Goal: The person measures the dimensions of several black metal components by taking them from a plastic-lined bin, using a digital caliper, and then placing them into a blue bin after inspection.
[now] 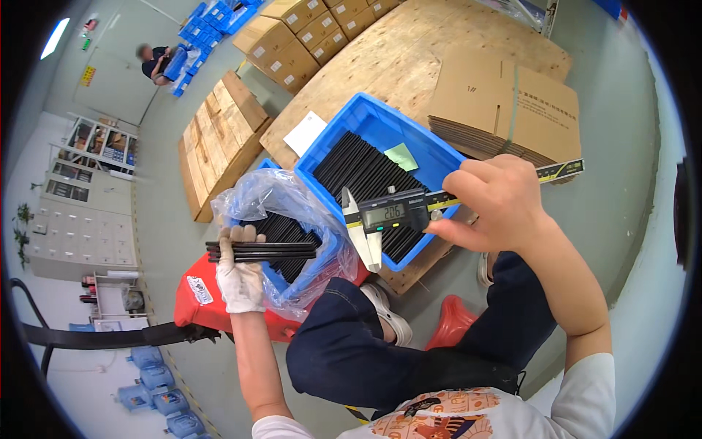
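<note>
My left hand [241, 276], in a white glove, is closed around a small bundle of black rods [281, 251] lying level across the fingers. Bare and closed, my right hand [497, 201] grips a digital caliper [395, 212] by its slide, its display facing me. The caliper's jaws are slightly apart and point toward my lap, with nothing seen between them. Behind the caliper is a blue bin [358, 104] full of black rods [358, 168], with a pale green slip [401, 156] on top. Beneath my left hand, a plastic-lined blue bin [330, 272] holds more black rods.
Flattened cardboard boxes [504, 110] are strapped in a stack on the wooden board [395, 58]. Cartons [292, 36] stand at the far edge, and a wooden pallet [219, 139] lies left. Under the lined bin is a red object [197, 296]. A person [155, 64] is far off.
</note>
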A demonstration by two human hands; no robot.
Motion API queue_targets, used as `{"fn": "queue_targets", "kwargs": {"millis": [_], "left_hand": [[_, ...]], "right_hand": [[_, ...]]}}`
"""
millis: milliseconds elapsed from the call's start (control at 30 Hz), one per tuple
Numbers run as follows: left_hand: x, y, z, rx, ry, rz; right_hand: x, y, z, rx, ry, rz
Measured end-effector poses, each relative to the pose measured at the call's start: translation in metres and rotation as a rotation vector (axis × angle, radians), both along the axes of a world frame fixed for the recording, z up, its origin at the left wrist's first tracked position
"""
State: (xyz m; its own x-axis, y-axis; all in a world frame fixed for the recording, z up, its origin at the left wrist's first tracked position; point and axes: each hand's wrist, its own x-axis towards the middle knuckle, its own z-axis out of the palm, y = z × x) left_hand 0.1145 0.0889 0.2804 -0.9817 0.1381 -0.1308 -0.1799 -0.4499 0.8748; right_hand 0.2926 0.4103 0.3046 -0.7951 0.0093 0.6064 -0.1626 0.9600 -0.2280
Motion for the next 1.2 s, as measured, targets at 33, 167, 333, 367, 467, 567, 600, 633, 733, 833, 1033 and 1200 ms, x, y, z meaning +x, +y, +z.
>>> {"fn": "queue_targets", "kwargs": {"millis": [33, 167, 333, 367, 467, 567, 600, 633, 733, 833, 1033, 1200], "left_hand": [[0.005, 0.01, 0.007, 0.041, 0.018, -0.079], [0.023, 0.053, 0.007, 0.126, 0.009, -0.246], [0.046, 0.092, -0.012, 0.018, -0.042, -0.112], [0.049, 0.096, -0.02, 0.028, -0.03, -0.13], [0.062, 0.109, -0.031, -0.12, 0.187, -0.301], [0.073, 0.114, -0.037, -0.2, 0.247, -0.398], [0.075, 0.111, -0.037, -0.28, 0.215, -0.401], [0.075, 0.106, -0.04, -0.316, 0.311, -0.444], [0.072, 0.098, -0.041, -0.398, 0.427, -0.498], [0.07, 0.095, -0.038, -0.567, 0.647, -0.451], [0.065, 0.089, -0.039, -0.733, 0.822, -0.476], [0.067, 0.087, -0.041, -0.733, 0.777, -0.507]], "right_hand": [[0.003, -0.001, 0.001, -0.026, 0.007, -0.004], [0.011, -0.001, 0.001, -0.145, 0.038, -0.02], [0.01, -0.001, -0.006, -0.164, 0.004, -0.047], [0.007, -0.001, -0.008, -0.153, -0.005, -0.043], [0.004, -0.008, -0.016, -0.173, -0.081, -0.087], [-0.002, -0.012, -0.02, -0.241, -0.11, -0.158], [-0.006, -0.014, -0.019, -0.238, -0.128, -0.142], [-0.01, -0.016, -0.019, -0.266, -0.114, -0.143], [-0.017, -0.021, -0.018, -0.29, -0.133, -0.11], [-0.02, -0.026, -0.02, -0.341, -0.158, -0.07], [-0.023, -0.028, -0.025, -0.329, -0.207, -0.02], [-0.023, -0.028, -0.024, -0.242, -0.237, -0.003]]}}
